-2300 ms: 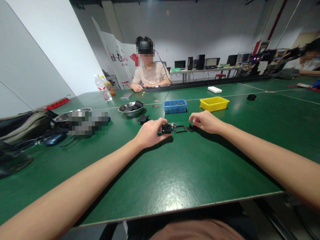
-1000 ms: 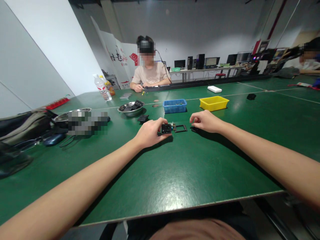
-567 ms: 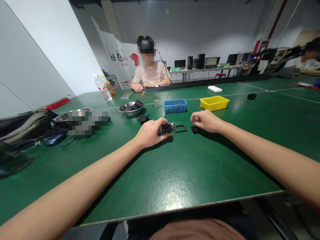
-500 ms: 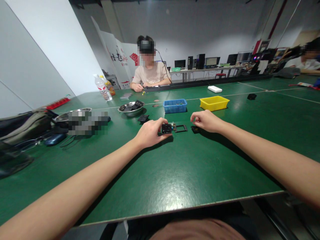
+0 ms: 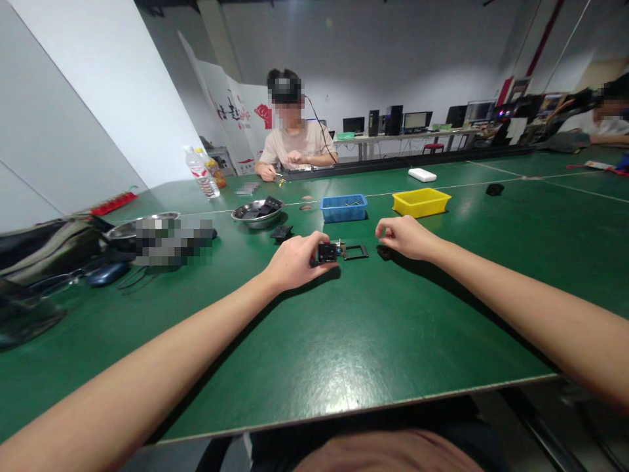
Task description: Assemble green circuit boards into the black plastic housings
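My left hand point(image 5: 296, 261) grips a small black square housing point(image 5: 327, 253) between thumb and fingers, close over the green table. Small metal and blue bits point(image 5: 339, 248) show at the housing's right side. Just beyond them lies a thin black rectangular frame point(image 5: 356, 252); whether it is joined to the housing I cannot tell. My right hand point(image 5: 403, 236) is closed, its fingers curled and their tips together; anything in them is hidden. Below its fingers a small dark part point(image 5: 384, 252) rests on the table, partly covered by the hand.
A blue bin point(image 5: 344, 210) with small pieces and a yellow bin point(image 5: 421, 204) stand beyond my hands. A steel bowl point(image 5: 257, 215) holds black parts, with another black part point(image 5: 282, 234) in front. Across the table point(image 5: 314, 341) sits a person point(image 5: 297, 141).
My left hand stays on the black housing, and my right hand has barely shifted. The person opposite has raised one hand in front of their chest.
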The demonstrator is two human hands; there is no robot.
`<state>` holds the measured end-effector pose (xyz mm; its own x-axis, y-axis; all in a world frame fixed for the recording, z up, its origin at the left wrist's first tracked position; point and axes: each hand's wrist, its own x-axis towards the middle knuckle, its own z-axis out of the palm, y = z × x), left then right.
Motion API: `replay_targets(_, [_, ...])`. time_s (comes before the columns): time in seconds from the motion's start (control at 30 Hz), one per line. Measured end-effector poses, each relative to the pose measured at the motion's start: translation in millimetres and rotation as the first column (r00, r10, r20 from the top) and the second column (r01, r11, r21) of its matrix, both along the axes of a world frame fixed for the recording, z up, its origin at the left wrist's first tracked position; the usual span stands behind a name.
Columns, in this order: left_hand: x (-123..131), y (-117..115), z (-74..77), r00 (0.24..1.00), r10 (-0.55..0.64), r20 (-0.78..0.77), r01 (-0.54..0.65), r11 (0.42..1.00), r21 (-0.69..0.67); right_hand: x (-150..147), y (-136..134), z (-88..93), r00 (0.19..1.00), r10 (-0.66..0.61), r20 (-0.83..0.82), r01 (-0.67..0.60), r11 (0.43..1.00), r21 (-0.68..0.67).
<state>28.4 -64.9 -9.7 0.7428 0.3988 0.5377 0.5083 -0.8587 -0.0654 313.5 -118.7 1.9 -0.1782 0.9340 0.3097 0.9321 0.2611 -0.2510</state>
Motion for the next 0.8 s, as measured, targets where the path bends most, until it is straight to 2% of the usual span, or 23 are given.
replay_targets(0.5, [-0.2,0.1,0.2,1.0,0.0,0.002,0.0,1.0,-0.011,-1.2,-3.5,2.1,0.996,0.072,0.046,-0.07,0.997,-0.043])
replay_targets(0.8, [0.3,-0.5,0.6,1.0,-0.001,0.001,0.001,1.0,-0.014,-2.0,-3.9,2.5,0.997,0.075,0.035,-0.075,0.997,0.015])
